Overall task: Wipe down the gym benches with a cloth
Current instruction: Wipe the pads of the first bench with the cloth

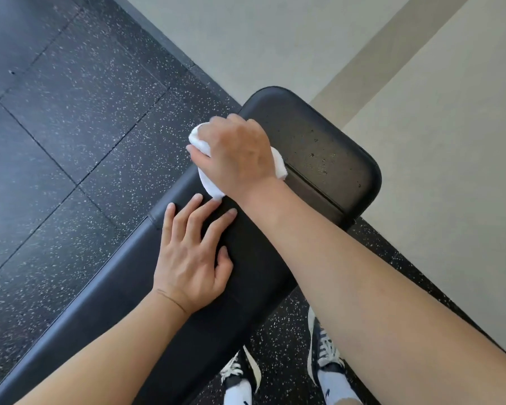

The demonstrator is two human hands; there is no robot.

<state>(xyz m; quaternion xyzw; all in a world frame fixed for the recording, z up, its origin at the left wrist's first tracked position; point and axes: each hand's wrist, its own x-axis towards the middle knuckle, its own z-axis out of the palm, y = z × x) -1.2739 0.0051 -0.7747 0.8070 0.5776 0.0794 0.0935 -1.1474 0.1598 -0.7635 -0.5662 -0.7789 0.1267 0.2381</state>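
Observation:
A black padded gym bench [319, 141] runs from the lower left up to a wider seat pad at the upper right. My right hand [237, 153] grips a bunched white cloth [209, 185] and presses it on the bench's left edge, near the gap between the two pads. The cloth shows on both sides of the hand. My left hand [192, 255] lies flat on the long pad just below, fingers spread and straight, holding nothing.
Black speckled rubber floor tiles [70, 127] lie to the left of the bench. A pale wall [435, 141] rises close behind the seat pad at the right. My two feet in dark sneakers [324, 355] stand at the bench's near side.

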